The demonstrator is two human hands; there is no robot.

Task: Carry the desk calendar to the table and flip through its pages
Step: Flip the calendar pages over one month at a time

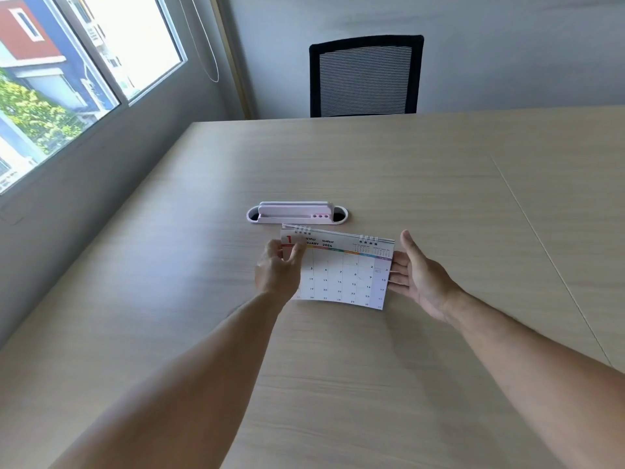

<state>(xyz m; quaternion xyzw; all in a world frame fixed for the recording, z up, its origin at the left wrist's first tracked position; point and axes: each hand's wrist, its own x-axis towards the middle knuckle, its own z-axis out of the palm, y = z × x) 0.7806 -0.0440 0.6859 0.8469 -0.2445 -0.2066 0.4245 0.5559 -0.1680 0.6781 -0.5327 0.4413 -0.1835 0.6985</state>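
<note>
Pale wood table (422,184) stretches ahead to a black mesh chair (365,76), window (67,79) on my left. My desk calendar (341,272) stands on it just before a white cable port (297,213), showing January. My left hand (279,270) pinches its upper left corner; my right hand (417,277) lies open, fingertips touching the right edge

A wide table (422,170) of pale wood grain is seen, with a thin seam running across its right part. A white oval cable port (297,214) is set into its middle. Just in front of it, the desk calendar (341,275) is stood on the tabletop.
</note>
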